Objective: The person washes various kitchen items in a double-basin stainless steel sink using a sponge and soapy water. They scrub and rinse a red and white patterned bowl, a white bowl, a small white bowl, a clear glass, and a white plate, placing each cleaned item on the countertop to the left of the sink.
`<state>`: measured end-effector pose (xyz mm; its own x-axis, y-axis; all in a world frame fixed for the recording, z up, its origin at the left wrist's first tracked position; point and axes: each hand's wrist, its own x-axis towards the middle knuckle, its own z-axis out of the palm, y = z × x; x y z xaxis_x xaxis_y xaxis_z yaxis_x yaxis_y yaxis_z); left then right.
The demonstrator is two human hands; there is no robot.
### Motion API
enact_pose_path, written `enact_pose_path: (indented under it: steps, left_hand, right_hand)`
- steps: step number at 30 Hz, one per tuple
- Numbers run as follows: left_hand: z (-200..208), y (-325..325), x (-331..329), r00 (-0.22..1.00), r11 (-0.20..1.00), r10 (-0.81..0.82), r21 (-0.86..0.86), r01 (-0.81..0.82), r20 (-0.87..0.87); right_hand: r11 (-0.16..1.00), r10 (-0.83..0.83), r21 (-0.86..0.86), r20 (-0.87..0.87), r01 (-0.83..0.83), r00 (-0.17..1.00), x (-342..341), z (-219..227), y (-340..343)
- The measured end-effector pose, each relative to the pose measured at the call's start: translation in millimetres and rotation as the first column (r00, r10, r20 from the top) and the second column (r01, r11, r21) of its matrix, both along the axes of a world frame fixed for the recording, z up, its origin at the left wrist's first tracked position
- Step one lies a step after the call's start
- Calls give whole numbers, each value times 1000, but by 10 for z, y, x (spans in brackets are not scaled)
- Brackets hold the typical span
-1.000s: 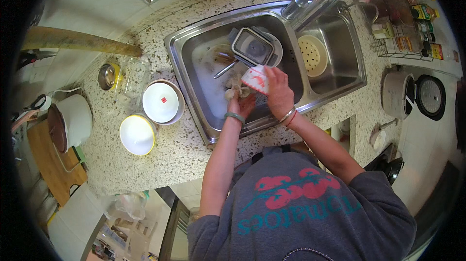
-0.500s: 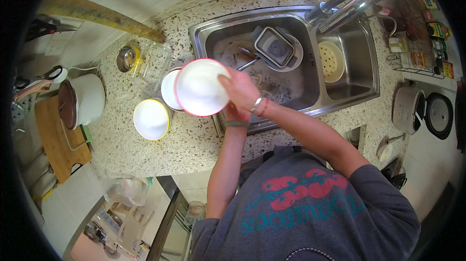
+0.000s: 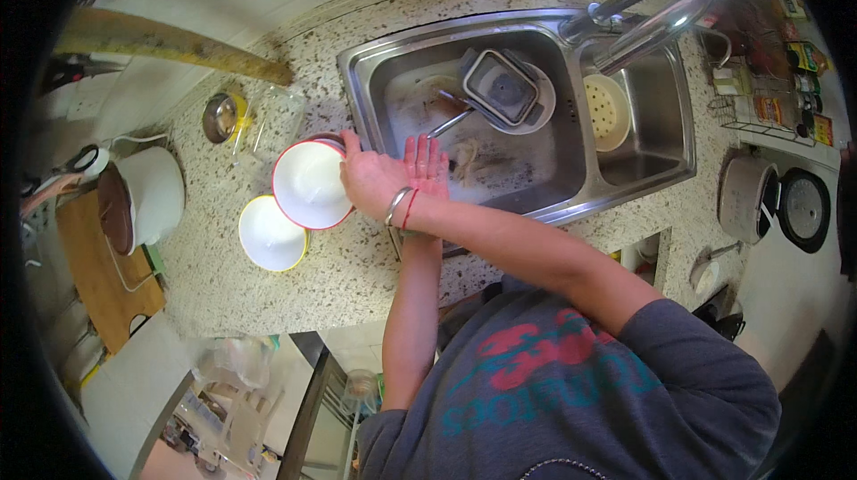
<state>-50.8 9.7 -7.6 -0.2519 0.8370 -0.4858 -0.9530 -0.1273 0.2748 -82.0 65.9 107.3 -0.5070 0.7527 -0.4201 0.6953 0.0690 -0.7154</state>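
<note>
My right hand [image 3: 370, 180] is closed on the rim of a white bowl with a red edge [image 3: 308, 184]. It holds the bowl tilted over the counter, above another bowl that is mostly covered. My right forearm crosses over my left. At the sink's near left edge my left hand [image 3: 428, 164] is open and holds nothing, its wet fingers stretched toward the basin. A white bowl with a yellow edge [image 3: 270, 233] sits on the counter just to the left. In the large sink basin [image 3: 536, 168] lie a dark-rimmed rectangular container [image 3: 502, 86] and a white bowl [image 3: 536, 123] partly under it.
A cream strainer [image 3: 605, 114] stands in the small basin under the chrome faucet [image 3: 656, 20]. Farther left are a clear plastic tray [image 3: 268, 123], a metal cup [image 3: 221, 117], a white pot [image 3: 153, 194] and a wooden board [image 3: 107, 275]. A rice cooker [image 3: 750, 199] is at the right.
My right hand has carried the red-edged bowl left and slightly down, away from the sink. My left hand has come off the bowl and now shows open fingers. Water in the basin has dropped.
</note>
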Motion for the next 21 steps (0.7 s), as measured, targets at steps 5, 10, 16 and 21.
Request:
enact_pose_path:
  steps: [5,10,16,21]
  left_hand:
    - [181,123,60,1000,985,-1,-172,6,28]
    - [-137,90,212,968,972,-228,-73,221,-101]
    - [-718,574,407,960,965,-261,-63,256,-103]
    - [-280,1070,708,-211,951,-308,-307,-38,-928]
  right_hand:
    - [999,-48,17,-109,50,993,45,-77,28]
    - [998,-69,-12,-257,69,964,295,-100,138]
    - [848,-521,-328,-368,416,770,1425,-520,573]
    - [730,-618,-532,-248,428,745,2159,-774,845]
